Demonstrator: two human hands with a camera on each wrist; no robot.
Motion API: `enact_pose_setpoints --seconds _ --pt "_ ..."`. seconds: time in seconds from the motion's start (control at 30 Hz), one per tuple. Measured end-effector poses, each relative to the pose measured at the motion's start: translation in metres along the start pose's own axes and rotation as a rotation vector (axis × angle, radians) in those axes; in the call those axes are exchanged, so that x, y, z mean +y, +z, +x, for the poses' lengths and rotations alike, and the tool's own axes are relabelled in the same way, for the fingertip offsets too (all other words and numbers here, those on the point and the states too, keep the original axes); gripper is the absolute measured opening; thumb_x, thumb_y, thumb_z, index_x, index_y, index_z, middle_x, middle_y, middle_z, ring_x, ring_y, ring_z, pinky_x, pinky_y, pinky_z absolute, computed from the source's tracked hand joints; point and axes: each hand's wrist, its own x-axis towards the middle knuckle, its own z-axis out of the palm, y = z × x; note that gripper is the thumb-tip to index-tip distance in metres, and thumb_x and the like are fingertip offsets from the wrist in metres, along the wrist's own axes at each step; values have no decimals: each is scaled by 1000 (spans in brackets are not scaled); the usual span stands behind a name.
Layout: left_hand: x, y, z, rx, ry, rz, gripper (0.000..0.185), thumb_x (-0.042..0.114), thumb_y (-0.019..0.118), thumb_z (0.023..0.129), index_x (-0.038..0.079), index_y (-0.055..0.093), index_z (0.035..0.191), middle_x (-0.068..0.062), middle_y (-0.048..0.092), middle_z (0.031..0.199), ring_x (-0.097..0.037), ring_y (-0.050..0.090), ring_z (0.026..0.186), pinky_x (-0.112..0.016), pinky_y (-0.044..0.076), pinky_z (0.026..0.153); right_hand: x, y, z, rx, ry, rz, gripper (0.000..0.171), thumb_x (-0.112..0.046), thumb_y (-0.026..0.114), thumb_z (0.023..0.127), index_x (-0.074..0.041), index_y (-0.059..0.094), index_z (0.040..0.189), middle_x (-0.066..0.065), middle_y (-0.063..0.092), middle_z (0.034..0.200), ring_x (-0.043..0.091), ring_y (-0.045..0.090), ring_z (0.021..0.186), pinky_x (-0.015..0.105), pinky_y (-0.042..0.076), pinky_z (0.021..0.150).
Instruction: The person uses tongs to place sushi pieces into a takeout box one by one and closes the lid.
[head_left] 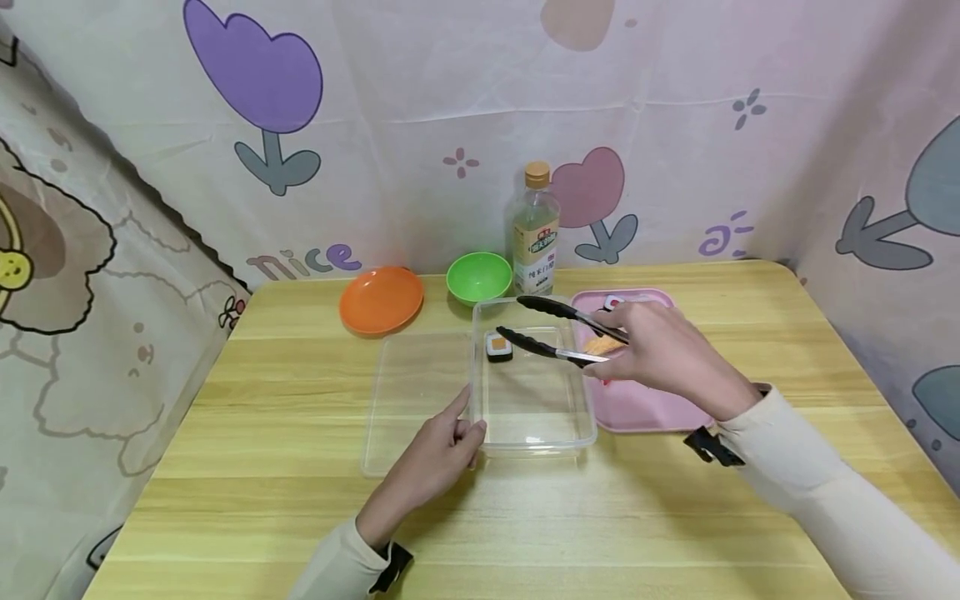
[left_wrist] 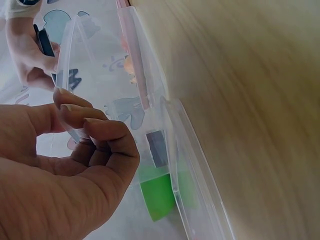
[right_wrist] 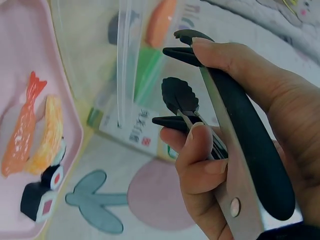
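Note:
A clear plastic box (head_left: 534, 442) stands mid-table, holding one toy sushi roll (head_left: 498, 348) with an orange centre near its left wall. My left hand (head_left: 438, 454) grips the box's left rim near the front corner; in the left wrist view its fingers (left_wrist: 107, 130) curl at the rim. With my right hand (head_left: 660, 354) I hold black-tipped metal tongs (right_wrist: 225, 120) by their handles. The tongs' tips are apart over the box, with nothing between them, the nearer tip close to the roll in the head view.
Right of the box is a pink tray (head_left: 652, 412) with toy shrimp sushi (right_wrist: 22, 135), a yellow piece (right_wrist: 49, 135) and small rolls (right_wrist: 37, 202). A clear lid (head_left: 416, 392) lies left. Behind stand an orange plate (head_left: 381, 300), a green bowl (head_left: 478, 279) and a bottle (head_left: 536, 242).

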Motion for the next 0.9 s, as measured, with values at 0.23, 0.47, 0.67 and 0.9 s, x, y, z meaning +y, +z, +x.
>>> enact_pose_setpoints --seconds 0.23,0.47,0.67,0.9 --pt "0 0 -1 2 -7 4 66 18 49 107 1 16 161 4 54 64 -7 37 50 -22 30 44 17 -12 -31 22 122 -6 54 -39 92 70 -7 75 110 3 58 74 17 39 59 33 34 57" --pt "0 0 -1 -3 -14 2 67 19 50 107 0 16 161 3 55 64 -7 37 50 -22 30 44 43 -16 -62 46 248 21 92 -53 90 68 3 62 136 9 62 74 17 37 59 36 37 61" --pt "0 0 0 -5 -15 11 66 19 50 107 -1 16 161 3 55 64 -7 38 50 -22 30 44 65 -13 -86 63 268 -7 91 -55 91 67 4 65 132 31 67 117 19 38 62 34 35 60" --pt "1 0 0 -7 -18 13 66 19 49 107 0 15 161 3 55 64 -7 36 50 -22 29 44 82 -7 -104 68 291 -25 90 -52 92 65 5 66 129 37 60 123 19 39 63 32 36 59"
